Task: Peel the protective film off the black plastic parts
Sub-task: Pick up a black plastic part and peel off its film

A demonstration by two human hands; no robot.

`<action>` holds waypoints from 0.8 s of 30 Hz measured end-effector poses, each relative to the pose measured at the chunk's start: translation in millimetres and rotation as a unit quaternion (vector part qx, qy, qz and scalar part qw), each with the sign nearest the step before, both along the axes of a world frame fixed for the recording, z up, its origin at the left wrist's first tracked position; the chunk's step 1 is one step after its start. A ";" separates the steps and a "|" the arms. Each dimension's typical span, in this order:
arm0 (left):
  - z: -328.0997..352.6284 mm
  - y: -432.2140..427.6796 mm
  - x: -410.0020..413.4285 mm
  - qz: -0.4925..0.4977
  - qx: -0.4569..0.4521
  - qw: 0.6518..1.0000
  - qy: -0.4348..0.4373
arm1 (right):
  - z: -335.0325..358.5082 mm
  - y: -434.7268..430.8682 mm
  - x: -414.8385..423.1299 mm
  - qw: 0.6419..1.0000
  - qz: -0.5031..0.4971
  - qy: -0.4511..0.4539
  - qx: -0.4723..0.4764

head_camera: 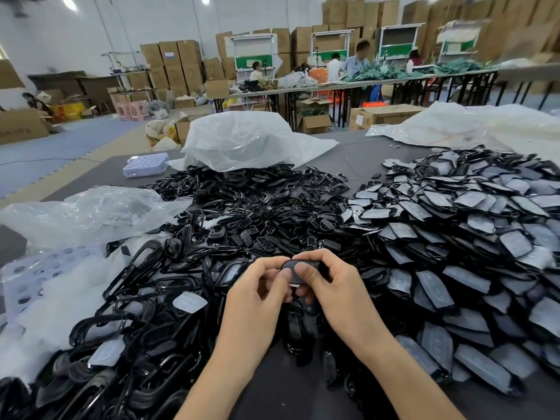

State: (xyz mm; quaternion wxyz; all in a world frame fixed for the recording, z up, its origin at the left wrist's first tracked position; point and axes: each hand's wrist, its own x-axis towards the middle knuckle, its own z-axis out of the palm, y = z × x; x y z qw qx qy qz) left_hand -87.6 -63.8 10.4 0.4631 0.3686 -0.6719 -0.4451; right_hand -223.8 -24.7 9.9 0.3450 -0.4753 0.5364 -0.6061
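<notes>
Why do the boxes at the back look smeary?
In the head view, the cardboard boxes top right are blurred and the wide lens bends the far tables; the held black part looks sharp; a ceiling light glares white.

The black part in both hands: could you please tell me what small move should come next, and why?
Probably lift an edge of the film with the right thumb: the left hand and right hand both pinch the black part, whose face looks grey with film.
</notes>
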 end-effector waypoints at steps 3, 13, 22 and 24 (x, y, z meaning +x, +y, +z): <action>-1.4 -1.6 1.7 0.019 -0.009 1.000 -0.020 | 0.1 0.1 0.4 1.000 -0.016 -0.005 0.003; -0.8 -1.4 0.5 0.032 -0.016 0.999 0.018 | 3.4 -2.5 -0.4 0.973 0.047 -0.225 0.007; -0.7 3.8 0.7 -0.016 -0.035 0.999 0.000 | 2.4 -2.4 -7.0 0.969 0.078 -0.229 0.043; -1.3 4.6 1.4 -0.012 -0.050 0.999 -0.005 | 4.1 -0.6 -7.9 0.971 0.088 -0.217 0.047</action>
